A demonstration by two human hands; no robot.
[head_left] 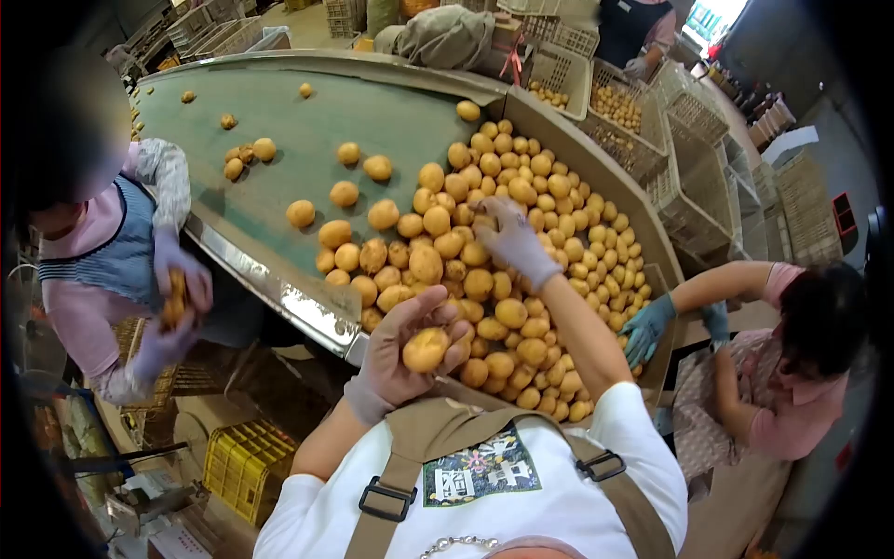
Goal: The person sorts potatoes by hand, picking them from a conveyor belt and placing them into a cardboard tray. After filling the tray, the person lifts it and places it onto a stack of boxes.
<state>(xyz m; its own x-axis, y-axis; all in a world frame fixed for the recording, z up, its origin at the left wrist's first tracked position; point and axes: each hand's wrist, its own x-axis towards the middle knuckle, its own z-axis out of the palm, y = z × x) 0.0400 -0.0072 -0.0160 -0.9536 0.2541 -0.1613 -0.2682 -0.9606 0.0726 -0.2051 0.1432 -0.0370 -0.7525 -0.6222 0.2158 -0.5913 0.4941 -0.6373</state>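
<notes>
My left hand (389,359), in a pale glove, is turned palm up close to my chest. Its fingers curl around a yellow potato (426,350) with brownish patches on its skin. Further out, my right hand (518,242), also in a pale glove, reaches into the heap of potatoes (535,307). Its fingers bend down around a potato there, mostly hidden by the hand. Loose potatoes of several sizes lie around both hands.
A green conveyor belt (279,121) carries scattered potatoes towards the heap, bounded by a metal edge (270,279). A person (102,242) at left holds potatoes; another (773,363) at right reaches blue gloves in. Crates (626,112) stand behind; a yellow crate (247,470) sits below.
</notes>
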